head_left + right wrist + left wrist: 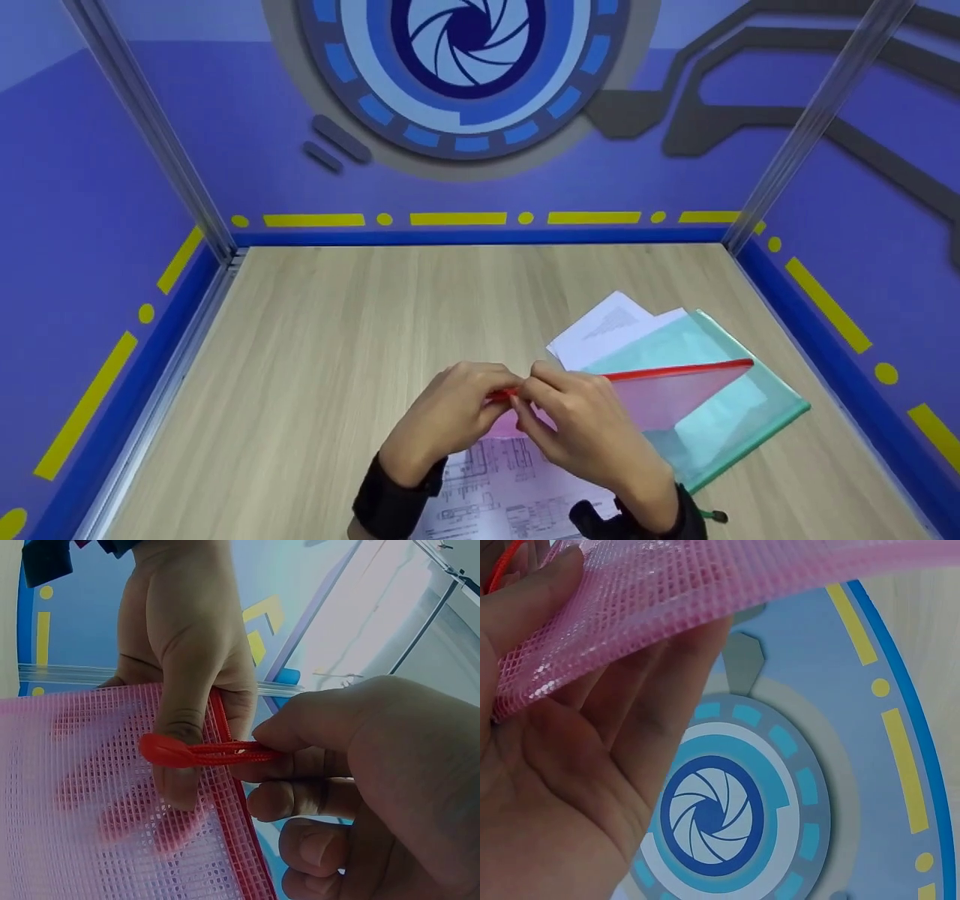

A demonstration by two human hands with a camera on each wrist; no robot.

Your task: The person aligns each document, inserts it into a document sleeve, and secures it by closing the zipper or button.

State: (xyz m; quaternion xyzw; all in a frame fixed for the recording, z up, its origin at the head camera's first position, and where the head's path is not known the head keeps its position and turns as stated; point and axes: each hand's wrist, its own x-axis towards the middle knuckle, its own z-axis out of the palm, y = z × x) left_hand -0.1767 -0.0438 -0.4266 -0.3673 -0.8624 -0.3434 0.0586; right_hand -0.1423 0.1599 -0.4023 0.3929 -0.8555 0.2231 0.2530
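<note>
A pink mesh zipper pouch (667, 397) with a red zipper edge is held up above the table. My left hand (450, 409) pinches its left corner; in the left wrist view the thumb lies on one side of the mesh (667, 592) and the fingers are behind it. Close beside it, my right hand (585, 416) pinches the red zipper pull cord (232, 754) between thumb and finger. The cord's plastic tip (166, 751) lies across the left thumb. Whether the zipper is fully closed cannot be made out.
Under the pink pouch lies a green zipper pouch (750, 435), with white printed papers (600, 330) poking out behind it. A printed drawing sheet (487, 487) is below my hands. A green cord end (718, 517) shows by the right wrist. Blue-purple walls surround the wooden table (315, 360).
</note>
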